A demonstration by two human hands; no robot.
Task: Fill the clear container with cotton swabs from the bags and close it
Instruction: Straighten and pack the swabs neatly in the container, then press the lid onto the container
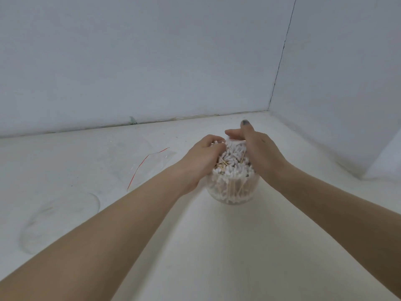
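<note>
A round clear container [233,192] stands on the white surface, heaped above its rim with cotton swabs [233,158] that have white tips and wooden sticks. My left hand [200,158] cups the left side of the heap, its fingers curled over the swabs. My right hand [258,153] cups the right side, thumb up, fingers wrapped round the far side of the pile. Both hands hold the heap together over the container's mouth. A clear round lid [60,222] lies flat at the left.
An empty clear plastic bag [138,161] with a red strip lies left of the container. White walls close off the back and right side, meeting in a corner [269,109]. The white surface [217,246] spreads toward me.
</note>
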